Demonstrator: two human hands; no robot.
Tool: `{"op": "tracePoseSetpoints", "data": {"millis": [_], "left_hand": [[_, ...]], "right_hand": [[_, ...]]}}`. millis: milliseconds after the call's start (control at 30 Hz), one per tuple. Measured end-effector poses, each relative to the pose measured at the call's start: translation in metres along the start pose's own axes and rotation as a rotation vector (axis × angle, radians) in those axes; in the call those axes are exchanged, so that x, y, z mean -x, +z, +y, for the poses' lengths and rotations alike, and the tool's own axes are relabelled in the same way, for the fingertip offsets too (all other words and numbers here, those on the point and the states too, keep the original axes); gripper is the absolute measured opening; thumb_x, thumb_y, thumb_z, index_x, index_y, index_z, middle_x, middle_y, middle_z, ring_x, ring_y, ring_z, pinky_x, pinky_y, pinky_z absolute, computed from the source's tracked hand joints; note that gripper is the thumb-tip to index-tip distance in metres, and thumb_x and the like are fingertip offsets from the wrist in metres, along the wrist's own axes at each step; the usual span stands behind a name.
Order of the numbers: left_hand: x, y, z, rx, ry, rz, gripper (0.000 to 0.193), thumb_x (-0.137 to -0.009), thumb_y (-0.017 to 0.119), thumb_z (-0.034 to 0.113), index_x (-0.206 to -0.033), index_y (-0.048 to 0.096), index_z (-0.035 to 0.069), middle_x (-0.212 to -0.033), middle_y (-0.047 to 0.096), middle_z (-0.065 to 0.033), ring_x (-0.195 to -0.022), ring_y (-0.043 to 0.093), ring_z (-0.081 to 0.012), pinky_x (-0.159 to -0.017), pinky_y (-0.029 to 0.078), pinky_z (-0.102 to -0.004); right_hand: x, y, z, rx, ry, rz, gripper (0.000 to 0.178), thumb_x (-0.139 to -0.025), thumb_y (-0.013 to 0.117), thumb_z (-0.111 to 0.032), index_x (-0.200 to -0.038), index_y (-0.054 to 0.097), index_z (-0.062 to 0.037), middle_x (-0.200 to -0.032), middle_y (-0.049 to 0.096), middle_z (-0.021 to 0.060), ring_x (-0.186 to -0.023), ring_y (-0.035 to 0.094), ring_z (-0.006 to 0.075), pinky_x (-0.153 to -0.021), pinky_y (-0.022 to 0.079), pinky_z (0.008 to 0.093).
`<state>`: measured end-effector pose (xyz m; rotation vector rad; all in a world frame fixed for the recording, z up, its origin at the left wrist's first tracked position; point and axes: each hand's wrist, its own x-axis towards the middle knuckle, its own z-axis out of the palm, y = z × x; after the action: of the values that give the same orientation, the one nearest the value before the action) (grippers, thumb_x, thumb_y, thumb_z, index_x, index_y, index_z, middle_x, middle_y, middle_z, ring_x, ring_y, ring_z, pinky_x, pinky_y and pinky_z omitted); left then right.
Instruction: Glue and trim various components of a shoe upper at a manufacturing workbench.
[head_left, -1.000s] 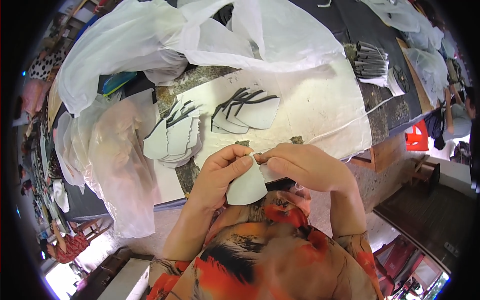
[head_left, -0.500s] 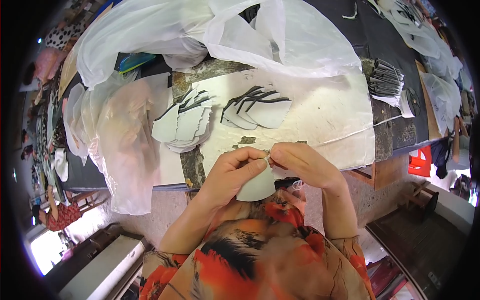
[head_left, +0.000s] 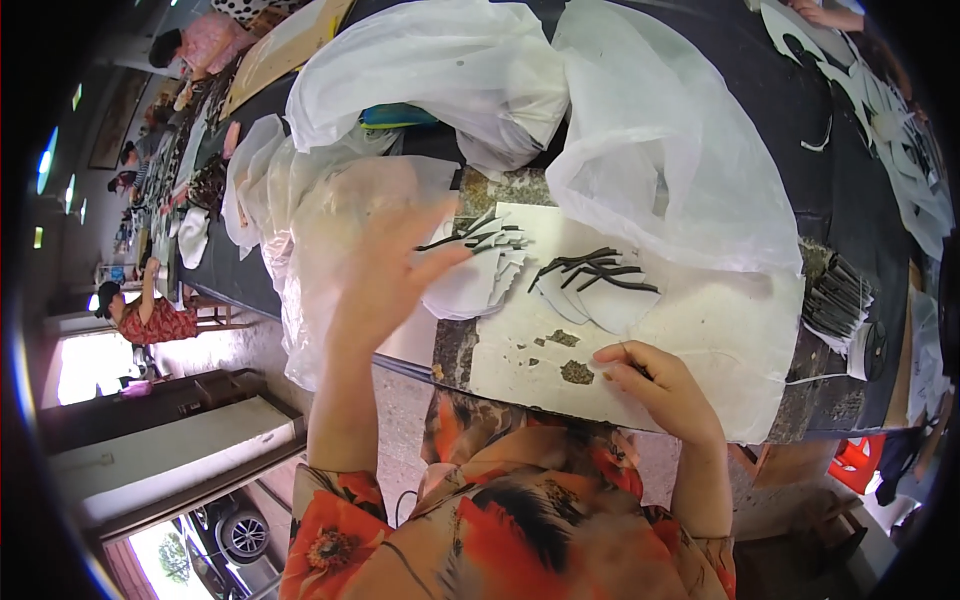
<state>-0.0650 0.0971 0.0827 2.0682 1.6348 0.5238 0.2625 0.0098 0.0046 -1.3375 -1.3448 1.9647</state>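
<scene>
My left hand point(head_left: 385, 265), smeared by motion, reaches over the left stack of pale cut pieces point(head_left: 470, 285) with black edging. Its thumb stands apart from the fingers, and no held piece shows. The left stack lies partly hidden beneath it. My right hand point(head_left: 665, 388) is low over the white board point(head_left: 720, 340), its index finger and thumb brought close and the others curled. Whatever may be between them is too small to make out. A fanned group of similar black-edged pieces point(head_left: 600, 290) lies on the board, farther away than my right hand.
White plastic bags point(head_left: 680, 130) spread across the far side, and clear plastic point(head_left: 320, 215) hangs at the left. To the right sit a tied bundle of dark-edged strips point(head_left: 837, 295) and a roll of white tape point(head_left: 868, 350). Other people work farther off.
My hands were together holding a pale piece near the table edge. They have parted: the left moved up and left, the right down and right. The piece no longer shows between them. The view has shifted.
</scene>
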Motion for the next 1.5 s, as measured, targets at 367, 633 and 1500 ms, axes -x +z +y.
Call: {"op": "tracePoseSetpoints", "data": {"millis": [367, 633, 1500], "left_hand": [[0.029, 0.086, 0.073, 1.102, -0.478, -0.544, 0.021, -0.097, 0.072, 0.014, -0.112, 0.072, 0.000, -0.097, 0.069, -0.0013, -0.085, 0.061, -0.0073, -0.078, 0.050, -0.0237], [0.049, 0.115, 0.062, 1.050, -0.390, -0.457, 0.015, -0.099, 0.071, 0.015, -0.102, 0.071, 0.000, -0.091, 0.069, 0.0006, -0.085, 0.060, -0.0059, -0.076, 0.048, -0.0220], [-0.017, 0.145, 0.057, -0.160, 0.385, -0.228, 0.049, -0.071, 0.078, 0.006, -0.117, 0.061, 0.013, -0.112, 0.058, -0.0079, -0.111, 0.053, -0.0327, -0.094, 0.041, -0.0491]], "right_hand": [[0.007, 0.010, -0.015, 0.513, -0.479, 0.002, 0.026, -0.088, 0.066, -0.004, -0.113, 0.068, -0.0099, -0.100, 0.069, 0.0115, -0.094, 0.067, 0.0329, -0.081, 0.053, 0.0435], [0.022, 0.027, 0.001, 0.306, -0.463, 0.128, 0.019, -0.092, 0.065, -0.010, -0.111, 0.066, -0.0072, -0.099, 0.068, 0.0134, -0.091, 0.066, 0.0314, -0.082, 0.052, 0.0420], [0.012, 0.045, 0.025, -0.467, -0.188, 0.741, 0.016, -0.097, 0.072, -0.021, -0.097, 0.069, -0.0056, -0.070, 0.053, -0.0091, -0.056, 0.040, 0.0002, -0.050, 0.030, 0.0195]]}}
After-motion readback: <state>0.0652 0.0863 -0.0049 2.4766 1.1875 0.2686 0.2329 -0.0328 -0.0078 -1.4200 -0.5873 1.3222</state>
